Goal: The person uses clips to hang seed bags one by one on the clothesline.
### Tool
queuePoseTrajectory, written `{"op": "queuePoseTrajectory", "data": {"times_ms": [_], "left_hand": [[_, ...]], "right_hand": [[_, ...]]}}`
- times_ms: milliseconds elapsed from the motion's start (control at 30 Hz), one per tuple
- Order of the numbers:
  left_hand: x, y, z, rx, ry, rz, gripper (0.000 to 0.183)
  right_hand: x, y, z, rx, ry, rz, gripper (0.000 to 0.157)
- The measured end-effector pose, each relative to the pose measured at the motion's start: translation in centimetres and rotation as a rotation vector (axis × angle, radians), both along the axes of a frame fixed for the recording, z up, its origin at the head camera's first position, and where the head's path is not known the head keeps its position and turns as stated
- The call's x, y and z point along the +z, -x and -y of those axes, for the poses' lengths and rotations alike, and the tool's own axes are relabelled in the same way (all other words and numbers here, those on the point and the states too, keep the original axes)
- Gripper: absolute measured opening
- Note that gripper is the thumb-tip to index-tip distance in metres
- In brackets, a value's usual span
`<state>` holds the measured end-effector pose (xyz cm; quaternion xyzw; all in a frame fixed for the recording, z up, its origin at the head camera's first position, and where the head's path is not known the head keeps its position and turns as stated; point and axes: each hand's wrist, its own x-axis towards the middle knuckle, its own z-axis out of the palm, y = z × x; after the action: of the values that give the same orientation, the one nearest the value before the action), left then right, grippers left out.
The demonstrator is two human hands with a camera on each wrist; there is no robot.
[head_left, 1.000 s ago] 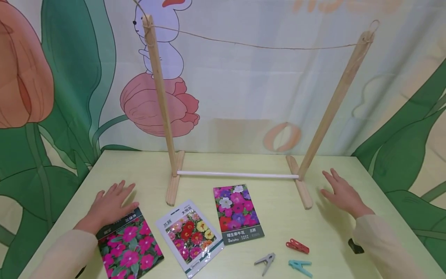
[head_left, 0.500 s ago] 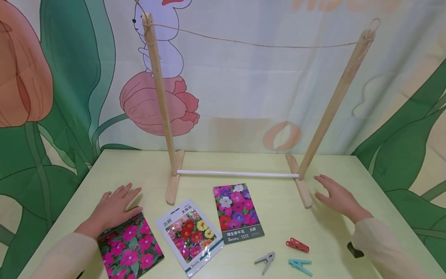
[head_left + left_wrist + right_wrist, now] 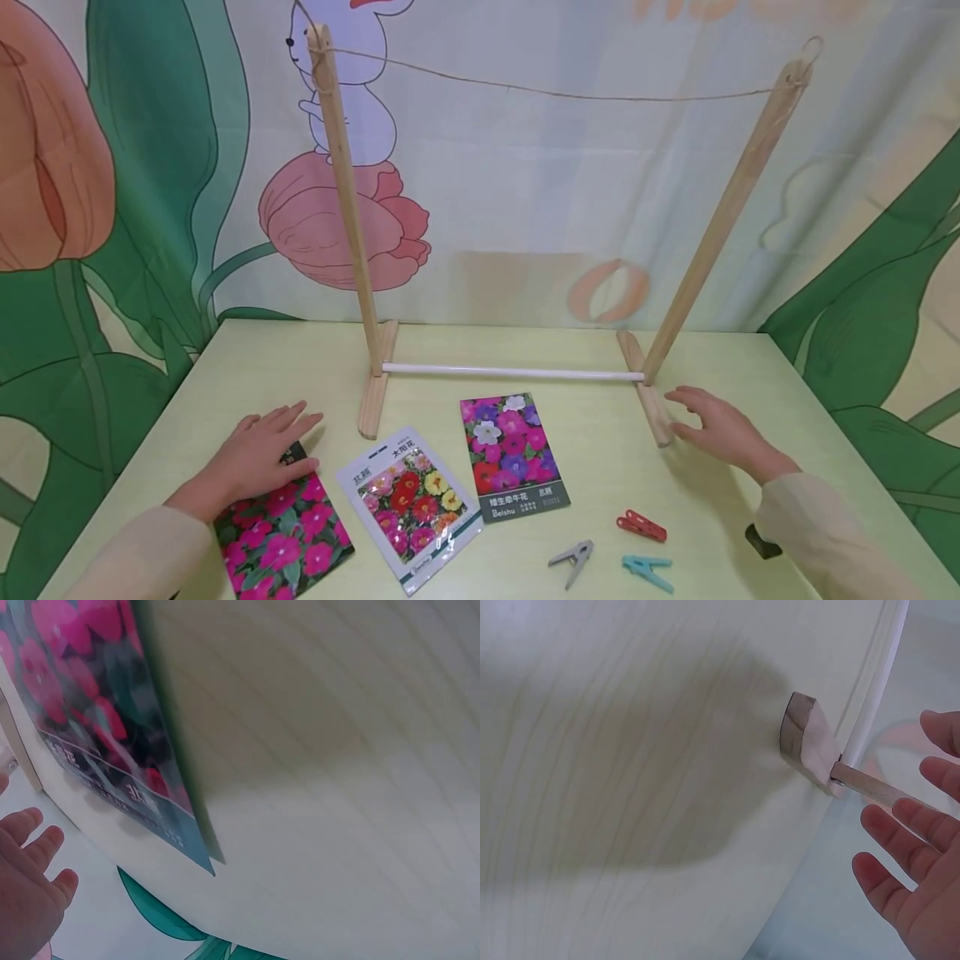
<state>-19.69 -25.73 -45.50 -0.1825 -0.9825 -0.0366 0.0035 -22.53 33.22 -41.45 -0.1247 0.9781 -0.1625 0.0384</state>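
Note:
My left hand [image 3: 258,454] is spread over the top end of a seed packet [image 3: 281,537] with magenta flowers, hiding part of its dark header; in the left wrist view the fingers [image 3: 45,844] stand apart from the packet [image 3: 97,682]. My right hand [image 3: 723,429] hovers with loose fingers beside the right foot [image 3: 652,412] of a wooden stand, holding nothing. Between the hands lie a white-bordered seed packet [image 3: 420,508] with red and yellow flowers and a seed packet [image 3: 513,458] with purple and pink ones. Red [image 3: 641,526], grey [image 3: 573,563] and blue [image 3: 647,572] clothespins lie nearer me.
The stand has a left post [image 3: 347,200] and a right post [image 3: 727,221], joined low by a white rod [image 3: 510,372]. A thin string [image 3: 555,93] runs between the post tops. Behind the table [image 3: 525,342] hangs a printed curtain [image 3: 525,192].
My left hand has slid slightly right and toward me over the magenta-flower packet. My right hand has moved left, closer to the stand's right foot. Packets and clothespins stay put.

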Motion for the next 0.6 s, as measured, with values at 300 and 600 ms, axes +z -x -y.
{"op": "queuePoseTrajectory", "data": {"times_ms": [300, 600], "left_hand": [[0.1, -0.9, -0.6, -0.034, -0.006, 0.012, 0.065], [-0.2, -1.3, -0.9, -0.045, -0.005, 0.065, 0.066]], "right_hand": [[0.0, -0.6, 0.8, 0.041, 0.008, 0.0, 0.046], [-0.2, -1.0, 1.6, 0.024, 0.01, 0.079, 0.047]]}}
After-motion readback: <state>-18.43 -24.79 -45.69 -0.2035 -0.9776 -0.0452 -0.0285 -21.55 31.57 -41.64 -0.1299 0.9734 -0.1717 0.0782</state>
